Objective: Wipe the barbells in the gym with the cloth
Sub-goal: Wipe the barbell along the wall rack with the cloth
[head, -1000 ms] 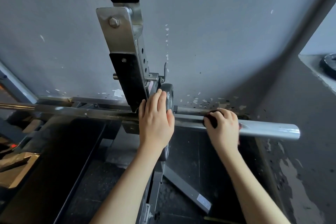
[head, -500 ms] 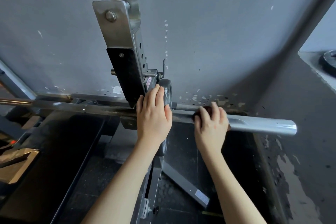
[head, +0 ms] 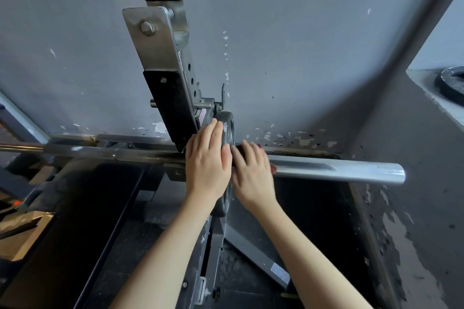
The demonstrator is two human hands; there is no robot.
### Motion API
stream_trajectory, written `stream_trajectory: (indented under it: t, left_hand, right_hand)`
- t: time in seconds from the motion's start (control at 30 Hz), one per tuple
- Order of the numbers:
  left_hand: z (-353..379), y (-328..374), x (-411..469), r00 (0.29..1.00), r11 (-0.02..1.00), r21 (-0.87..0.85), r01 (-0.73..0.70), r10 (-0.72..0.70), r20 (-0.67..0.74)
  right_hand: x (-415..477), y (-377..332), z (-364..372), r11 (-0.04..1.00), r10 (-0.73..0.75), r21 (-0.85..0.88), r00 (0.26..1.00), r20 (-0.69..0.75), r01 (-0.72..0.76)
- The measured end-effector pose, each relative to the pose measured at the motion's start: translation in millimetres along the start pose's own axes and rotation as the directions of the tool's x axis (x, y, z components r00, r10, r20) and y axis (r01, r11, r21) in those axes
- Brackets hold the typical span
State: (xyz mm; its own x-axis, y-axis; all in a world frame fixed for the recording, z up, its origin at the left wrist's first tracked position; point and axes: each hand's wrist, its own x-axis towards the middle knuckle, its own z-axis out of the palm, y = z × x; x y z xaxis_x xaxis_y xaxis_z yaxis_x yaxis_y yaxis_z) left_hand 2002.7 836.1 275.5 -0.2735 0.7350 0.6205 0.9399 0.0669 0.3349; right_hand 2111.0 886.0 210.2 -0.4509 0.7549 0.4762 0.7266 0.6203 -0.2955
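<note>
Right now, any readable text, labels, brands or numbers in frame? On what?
Nothing is legible.
Red-and-white sticker on the silver steel rack upright: too small to read.
Raised marks on the dark round weight plate: blurred, unreadable.
Pale rectangular label on the grey steel floor brace: blurred, unreadable.
Shiny silver barbell sleeve: no markings visible.
</note>
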Motion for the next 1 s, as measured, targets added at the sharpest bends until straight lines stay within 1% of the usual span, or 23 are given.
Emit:
stream_trajectory:
  t: [0.07,0.13,0.17,0.2,0.27,0.33,0.37,0.47,0.53,0.6,0.7,0.8,0.83,0.87,0.9,0.97,1.0]
  left_hand:
    - [-0.6,-0.7,-0.9,1.0,0.999,-0.038,0.02,-0.02,0.006]
    - [-1.1,-1.1,-1.3,0.999,0.997,-0.071,0.034,-0.033,0.011]
    - [-1.4,-1.1,-1.4,0.999,0.996,-0.083,0.038,-0.037,0.01]
    - [-1.5,-1.1,-1.9,0.999,0.995,-0.092,0.042,-0.042,0.008]
    - [-1.3,-0.6,-2.8,0.999,0.993,-0.105,0.052,-0.052,0.004]
    - [-0.5,-0.8,-2.7,0.998,0.992,-0.112,0.057,-0.057,0.002]
    - [0.2,-1.2,-2.6,0.998,0.992,-0.111,0.055,-0.055,-0.001]
    - [1.5,-1.9,-2.3,0.998,0.994,-0.095,0.054,-0.055,-0.01]
    - [1.2,-1.6,-2.9,0.999,0.995,-0.086,0.049,-0.05,-0.011]
    - [1.3,-1.1,-2.5,0.999,0.996,-0.071,0.048,-0.049,-0.01]
    - [1.1,0.4,-1.9,0.999,0.999,-0.02,0.05,-0.05,-0.012]
    - [-0.9,2.4,-1.8,0.999,0.998,0.053,0.041,-0.04,-0.007]
    - [-1.9,3.2,-1.7,0.999,0.996,0.081,0.038,-0.038,0.0]
    - [-2.5,3.7,-1.1,0.999,0.993,0.114,0.037,-0.038,0.008]
    - [-3.0,4.3,-0.4,0.999,0.989,0.146,0.039,-0.043,0.022]
    - [-4.4,6.0,0.2,0.997,0.978,0.202,0.043,-0.056,0.061]
    - [-4.9,6.5,0.0,0.996,0.973,0.226,0.04,-0.058,0.072]
  right_hand:
    - [1.3,-1.4,-1.7,0.998,-0.064,0.022,0.997,0.038,0.063]
    - [-4.2,20.0,-11.9,0.992,-0.127,0.002,0.991,0.038,0.127]
    - [-9.7,34.1,-17.7,0.99,-0.136,-0.021,0.99,0.027,0.136]
    - [-15.8,46.2,-22.8,0.992,-0.118,-0.037,0.993,0.01,0.119]
    - [-23.0,51.1,-26.5,0.999,-0.008,-0.046,0.999,-0.032,0.007]
    - [-14.6,29.6,-18.6,0.993,0.106,-0.042,0.994,-0.034,-0.107]
    - [-7.0,16.3,-12.6,0.993,0.108,-0.037,0.994,-0.009,-0.109]
    - [7.7,-6.7,-1.9,1.0,0.003,-0.021,0.998,0.067,-0.001]
    - [3.2,6.2,-8.4,0.997,-0.061,-0.045,0.994,0.093,0.066]
    - [-9.2,33.3,-22.4,0.994,-0.065,-0.089,0.996,0.059,0.07]
    - [-28.4,67.0,-38.1,0.985,0.06,-0.156,0.996,-0.063,-0.069]
    - [-25.5,48.4,-27.3,0.952,0.257,-0.144,0.962,-0.094,-0.268]
    - [-20.9,36.1,-22.6,0.953,0.269,-0.122,0.96,-0.081,-0.277]
    - [-17.1,25.8,-18.8,0.966,0.231,-0.103,0.971,-0.055,-0.236]
    - [-16.4,20.4,-16.4,0.982,0.157,-0.1,0.987,-0.023,-0.158]
    - [-18.8,30.8,-18.9,0.991,-0.005,-0.136,0.999,0.034,0.009]
    - [-20.7,44.3,-24.8,0.988,-0.044,-0.146,0.998,0.044,0.05]
